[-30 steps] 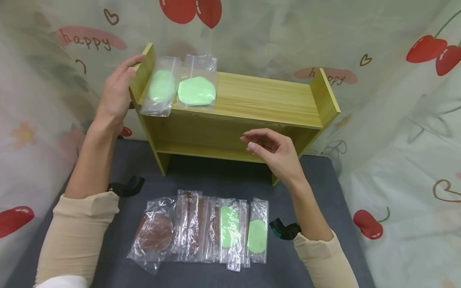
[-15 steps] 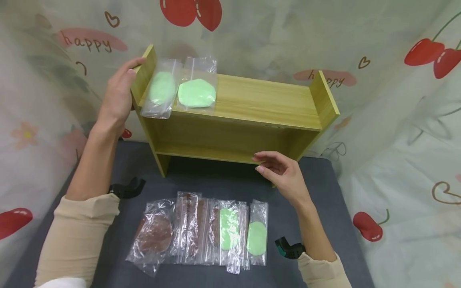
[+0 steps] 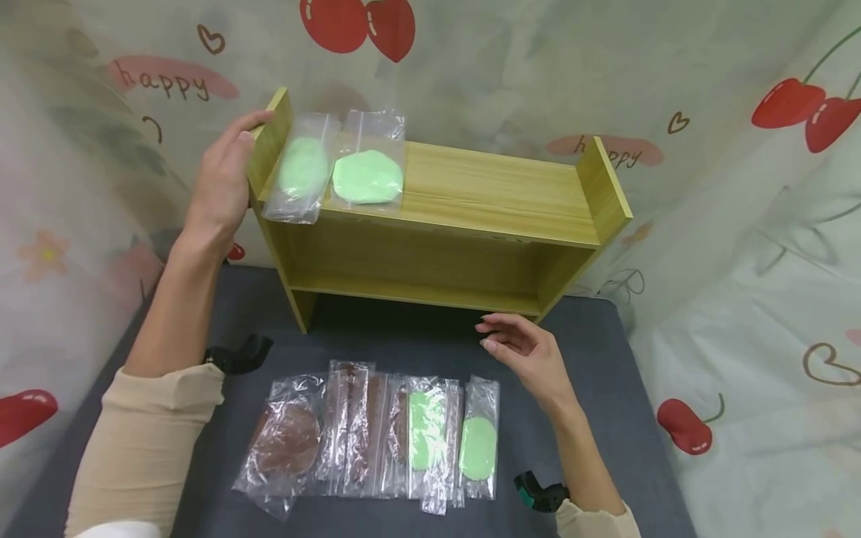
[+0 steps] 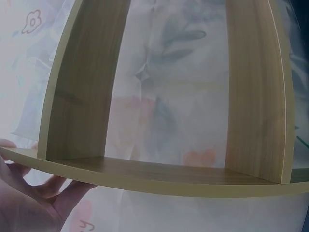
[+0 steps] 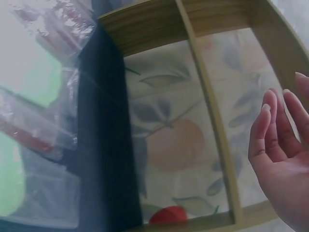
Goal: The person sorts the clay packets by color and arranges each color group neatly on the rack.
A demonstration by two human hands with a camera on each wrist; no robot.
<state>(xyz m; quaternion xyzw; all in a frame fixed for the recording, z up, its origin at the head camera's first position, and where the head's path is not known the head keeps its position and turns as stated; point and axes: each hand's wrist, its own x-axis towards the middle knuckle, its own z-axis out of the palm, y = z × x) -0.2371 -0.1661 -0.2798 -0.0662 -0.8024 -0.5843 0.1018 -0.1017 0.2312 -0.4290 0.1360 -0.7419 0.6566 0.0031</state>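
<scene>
My left hand [image 3: 222, 175] grips the upper left side panel of a small wooden shelf [image 3: 498, 190]. In the left wrist view, the left fingers and thumb [image 4: 29, 193] wrap around the panel's edge. Two clear zip bags with flat green pieces, a left bag [image 3: 303, 170] and a right bag [image 3: 368, 176], lean at the left end of the top board. My right hand [image 3: 528, 355] holds nothing, its fingers loosely bent, in front of the shelf's lower right corner. Nearest below it lies a bagged green piece [image 3: 478, 448].
On the dark grey table [image 3: 572, 373], a row of overlapping clear bags lies in front of the shelf. Brown pieces [image 3: 289, 441] are on the left, another green piece [image 3: 425, 430] towards the right. A patterned curtain [image 3: 484, 67] hangs behind and beside the table.
My right hand has moved down from in front of the shelf's middle opening towards the bags on the table. My left hand stays on the side panel.
</scene>
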